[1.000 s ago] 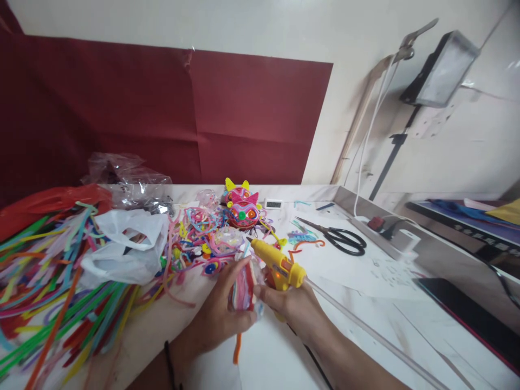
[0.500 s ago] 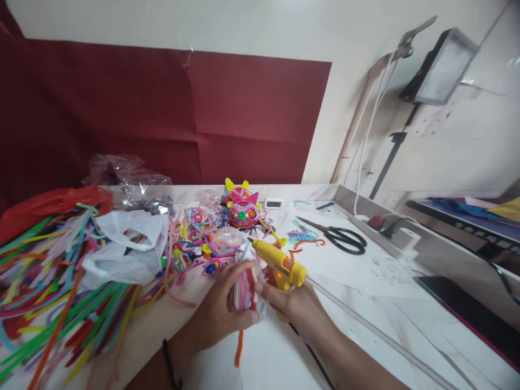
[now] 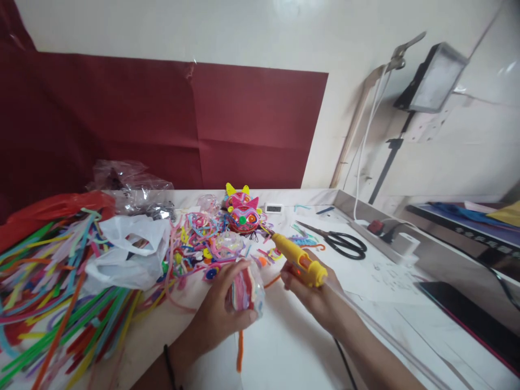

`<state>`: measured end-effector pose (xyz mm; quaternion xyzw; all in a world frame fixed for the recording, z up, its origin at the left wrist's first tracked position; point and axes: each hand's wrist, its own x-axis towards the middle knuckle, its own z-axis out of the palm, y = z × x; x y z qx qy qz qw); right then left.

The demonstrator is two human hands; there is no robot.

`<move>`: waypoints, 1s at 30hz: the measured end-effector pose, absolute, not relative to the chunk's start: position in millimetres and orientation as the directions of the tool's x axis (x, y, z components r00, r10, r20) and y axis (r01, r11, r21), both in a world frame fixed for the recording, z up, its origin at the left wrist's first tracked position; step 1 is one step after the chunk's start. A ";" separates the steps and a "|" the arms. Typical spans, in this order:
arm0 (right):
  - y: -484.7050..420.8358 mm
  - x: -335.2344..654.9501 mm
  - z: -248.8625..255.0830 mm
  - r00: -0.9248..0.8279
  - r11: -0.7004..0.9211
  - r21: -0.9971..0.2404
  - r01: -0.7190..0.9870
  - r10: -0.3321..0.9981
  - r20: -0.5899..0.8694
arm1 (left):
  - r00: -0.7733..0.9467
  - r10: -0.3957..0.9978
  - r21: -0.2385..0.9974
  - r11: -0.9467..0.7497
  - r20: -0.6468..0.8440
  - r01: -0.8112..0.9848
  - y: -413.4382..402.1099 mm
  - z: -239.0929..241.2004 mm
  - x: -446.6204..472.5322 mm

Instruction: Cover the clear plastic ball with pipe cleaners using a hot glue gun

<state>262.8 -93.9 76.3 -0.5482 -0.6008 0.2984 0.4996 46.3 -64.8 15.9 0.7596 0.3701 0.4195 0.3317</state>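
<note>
My left hand (image 3: 217,314) is closed round a small ball (image 3: 246,291) wound in red, pink and pale pipe cleaners, held just above the white table (image 3: 280,352). An orange pipe cleaner (image 3: 240,352) trails down from it. My right hand (image 3: 312,295) grips a yellow glue gun (image 3: 297,259), its nozzle pointing up and left, a little apart from the ball. A clear glue stick (image 3: 385,338) sticks out of the gun's back toward the lower right.
Left of my hands lie a heap of coloured pipe cleaners (image 3: 52,292), a white plastic bag (image 3: 128,252) and a red bag (image 3: 49,208). Behind are loose craft bits (image 3: 203,238), two finished pink figures (image 3: 242,208), black scissors (image 3: 341,244) and a power strip (image 3: 385,235).
My right hand has drawn the glue gun away to the right and slightly up from the ball. The left hand keeps the ball in about the same place.
</note>
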 end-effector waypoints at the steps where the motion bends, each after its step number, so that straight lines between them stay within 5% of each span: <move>1: -95.8 269.1 77.0 0.082 0.229 -0.862 0.452 0.952 0.296 | 0.362 0.840 0.805 -0.514 0.404 0.296 -64.6 17.1 46.2; 6: -109.3 291.6 58.3 -0.108 0.263 -0.591 0.762 0.952 0.285 | 0.284 0.846 0.772 -0.530 0.451 0.352 -66.5 20.0 46.9; 13: -119.4 293.4 13.0 -0.148 0.196 -0.538 0.820 0.980 0.132 | 0.290 0.759 0.606 -0.644 0.583 0.467 -68.9 16.9 48.3; 19: -129.0 297.2 37.8 -0.271 0.300 -0.395 0.868 0.954 0.128 | 0.375 0.673 0.480 -0.728 0.638 0.490 -74.0 17.8 49.0; 22: -131.1 288.2 64.8 -0.236 0.297 -0.611 0.734 0.955 0.180 | 0.426 0.633 0.419 -0.761 0.647 0.494 -75.2 17.5 49.1; 26: -120.6 259.7 77.8 -0.241 0.206 -0.918 0.338 0.962 0.127 | 0.477 0.571 0.353 -0.808 0.668 0.472 -74.6 15.3 49.3; 30: -105.4 239.1 66.3 -0.339 -0.004 -0.995 -0.097 0.940 0.030 | 0.478 0.539 0.340 -0.830 0.693 0.442 -73.7 11.4 52.0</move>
